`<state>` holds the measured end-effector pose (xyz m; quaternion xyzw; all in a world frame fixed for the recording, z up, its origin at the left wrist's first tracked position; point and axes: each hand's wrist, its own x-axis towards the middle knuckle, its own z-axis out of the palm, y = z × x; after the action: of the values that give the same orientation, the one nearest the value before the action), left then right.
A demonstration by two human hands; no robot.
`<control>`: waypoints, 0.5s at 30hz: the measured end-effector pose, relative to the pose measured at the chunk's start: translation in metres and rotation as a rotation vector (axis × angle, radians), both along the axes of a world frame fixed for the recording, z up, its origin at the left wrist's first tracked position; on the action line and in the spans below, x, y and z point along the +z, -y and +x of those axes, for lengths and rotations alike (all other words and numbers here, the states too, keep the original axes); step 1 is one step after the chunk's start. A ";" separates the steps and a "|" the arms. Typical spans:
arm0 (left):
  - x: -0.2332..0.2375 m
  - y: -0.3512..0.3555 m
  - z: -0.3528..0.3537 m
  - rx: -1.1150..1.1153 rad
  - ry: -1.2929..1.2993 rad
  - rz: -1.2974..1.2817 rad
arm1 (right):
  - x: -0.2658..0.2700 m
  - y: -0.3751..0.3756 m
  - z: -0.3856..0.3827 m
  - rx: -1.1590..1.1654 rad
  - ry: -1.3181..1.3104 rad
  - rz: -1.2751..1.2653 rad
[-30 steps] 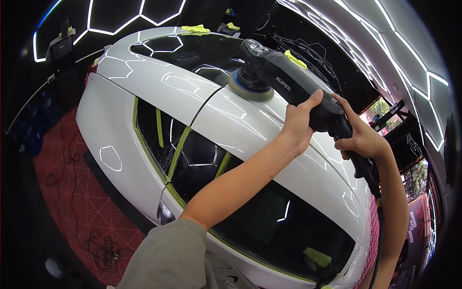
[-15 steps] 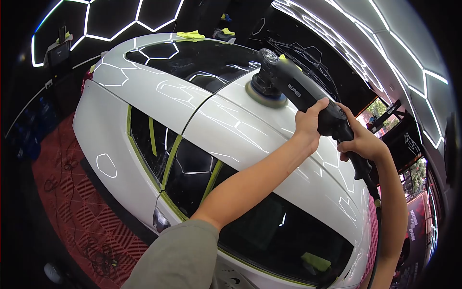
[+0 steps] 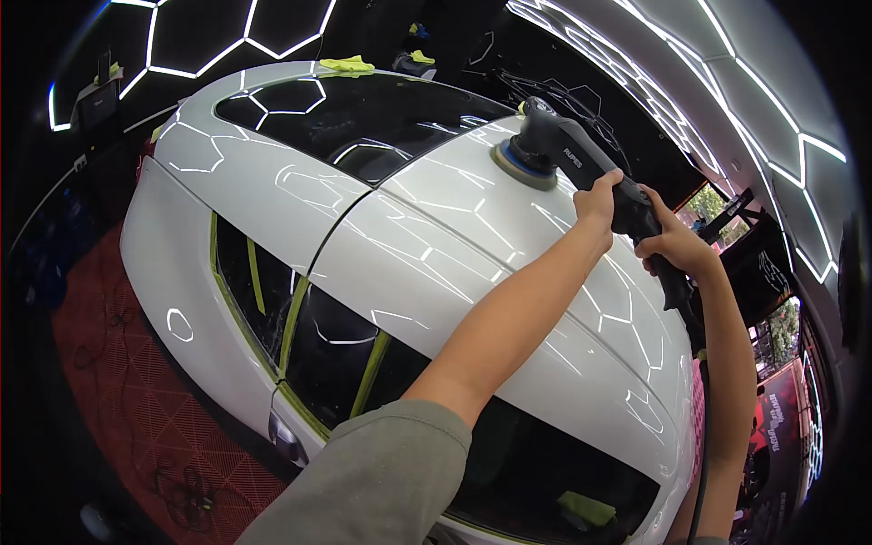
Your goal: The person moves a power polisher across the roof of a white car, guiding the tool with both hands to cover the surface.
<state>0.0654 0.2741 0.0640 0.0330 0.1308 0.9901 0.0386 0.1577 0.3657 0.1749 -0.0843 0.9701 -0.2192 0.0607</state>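
Observation:
A black polisher (image 3: 581,156) marked RUPES reaches over a white car (image 3: 509,204). Its round pad (image 3: 525,167) rests against the car's roof, beyond a long seam. My left hand (image 3: 599,209) is wrapped round the middle of the tool's body. Farther back, my right hand (image 3: 674,238) grips the rear handle, thumb and fingers around it. Green tape (image 3: 292,327) edges the side windows. A dark glass panel (image 3: 363,123) lies to the left of the pad.
A yellow-green cloth (image 3: 347,64) lies at the car's far edge, another (image 3: 587,509) at the lower side window. Cables (image 3: 186,495) lie on the red floor (image 3: 118,363). A black cord hangs beside my right arm.
The polisher and its pad have moved to the right across the roof, with both my hands still on it. The camera view has shifted slightly, and my left arm reaches farther out.

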 end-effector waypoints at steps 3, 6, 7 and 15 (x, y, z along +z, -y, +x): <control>0.001 -0.001 -0.019 -0.035 -0.003 -0.003 | -0.004 -0.002 -0.014 -0.018 -0.012 -0.015; -0.002 0.001 -0.026 -0.027 -0.017 -0.007 | -0.010 0.000 -0.023 -0.029 -0.030 -0.027; -0.002 0.002 -0.025 -0.018 -0.045 0.002 | -0.011 0.001 -0.025 -0.033 -0.036 -0.031; -0.014 0.007 0.036 -0.079 -0.136 -0.010 | -0.007 -0.004 0.034 0.052 -0.014 0.003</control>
<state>0.1016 0.2673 0.0500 0.1053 0.1368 0.9826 0.0689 0.1922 0.3696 0.1682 -0.1110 0.9683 -0.2155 0.0596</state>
